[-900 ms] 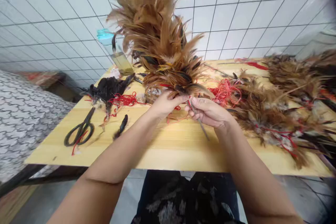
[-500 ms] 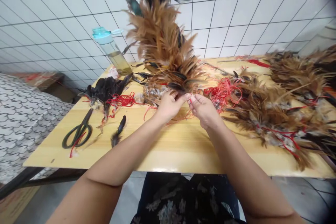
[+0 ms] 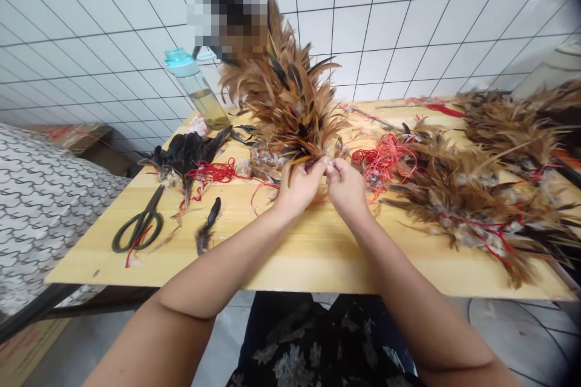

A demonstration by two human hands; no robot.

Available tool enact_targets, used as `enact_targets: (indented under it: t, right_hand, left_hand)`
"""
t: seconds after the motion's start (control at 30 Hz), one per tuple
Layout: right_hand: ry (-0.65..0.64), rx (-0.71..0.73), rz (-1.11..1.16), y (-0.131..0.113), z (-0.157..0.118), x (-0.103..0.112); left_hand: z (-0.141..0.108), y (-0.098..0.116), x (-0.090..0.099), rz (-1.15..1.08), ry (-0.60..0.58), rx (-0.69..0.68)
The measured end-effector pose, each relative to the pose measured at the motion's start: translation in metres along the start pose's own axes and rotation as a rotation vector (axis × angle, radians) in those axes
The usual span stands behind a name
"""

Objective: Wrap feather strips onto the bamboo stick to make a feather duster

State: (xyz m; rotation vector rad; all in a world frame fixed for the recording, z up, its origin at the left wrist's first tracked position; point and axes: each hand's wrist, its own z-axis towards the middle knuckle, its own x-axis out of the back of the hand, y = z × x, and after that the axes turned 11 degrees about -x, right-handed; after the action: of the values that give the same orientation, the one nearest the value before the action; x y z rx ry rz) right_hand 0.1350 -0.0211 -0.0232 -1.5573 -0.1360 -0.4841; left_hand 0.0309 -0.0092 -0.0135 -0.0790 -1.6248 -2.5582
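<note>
A large feather duster (image 3: 290,84) of brown and black feathers stands tilted up and to the left from my hands. My left hand (image 3: 302,184) is closed around its lower end, the thumb toward the right. Close beside it, my right hand (image 3: 347,184) pinches at the same base with fingers and thumb together; whether a feather or string is in that pinch is too small to tell. A tangle of red string (image 3: 385,160) lies just right of my right hand. Loose feathers (image 3: 267,160) lie behind my left hand.
On the wooden table (image 3: 290,272) at the left lie black scissors (image 3: 138,230), a single dark feather (image 3: 209,224), black feathers (image 3: 184,154) and red string (image 3: 218,170). A water bottle (image 3: 200,94) stands behind them. Brown feather bundles (image 3: 481,187) cover the right side, before a tiled wall (image 3: 408,24).
The feather duster has turned about its length and its top leans further left. My hands stay together at its base, the right hand's fingers more curled in.
</note>
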Motion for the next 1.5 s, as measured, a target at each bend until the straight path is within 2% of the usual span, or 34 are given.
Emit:
enact_targets:
  t: [0.07,0.13,0.23,0.33,0.43,0.57,0.73,0.9,1.2,1.3,1.5]
  right_hand:
    - [-0.154,-0.105,0.246,0.001,0.002,0.001]
    - [-0.369,-0.275,0.503,0.000,0.003,0.007]
    - [-0.627,-0.463,0.740,-0.002,0.004,0.020]
    - [-0.730,-0.527,0.819,-0.002,0.005,0.031]
    - [-0.786,-0.559,0.855,0.000,0.007,0.035]
    - [-0.755,-0.551,0.879,0.004,0.006,0.029]
    - [-0.535,-0.423,0.842,0.006,0.000,0.016]
    - [-0.409,-0.336,0.852,-0.001,-0.005,0.011]
    - [-0.357,-0.360,0.989,-0.012,-0.013,0.015]
    - [-0.344,-0.358,0.996,-0.015,-0.012,0.018]
    - [-0.328,-0.351,0.969,-0.015,-0.011,0.022]
  left_hand:
    - [0.001,-0.001,0.004,-0.060,-0.020,0.001]
    - [0.002,-0.002,0.007,-0.064,-0.014,-0.005]
    - [0.002,-0.006,0.011,-0.088,-0.075,0.039]
    - [0.002,-0.009,0.012,-0.195,-0.148,0.110]
    - [0.002,-0.011,0.013,-0.195,-0.175,0.123]
    - [0.004,-0.013,0.011,-0.121,-0.192,0.091]
    - [0.000,-0.007,0.001,-0.045,-0.144,0.067]
    - [-0.004,0.005,-0.009,-0.090,-0.062,0.069]
    - [-0.006,0.015,-0.013,-0.344,-0.086,0.085]
    - [-0.008,0.016,-0.013,-0.472,-0.057,0.144]
    - [-0.002,0.013,-0.013,-0.514,-0.042,0.239]
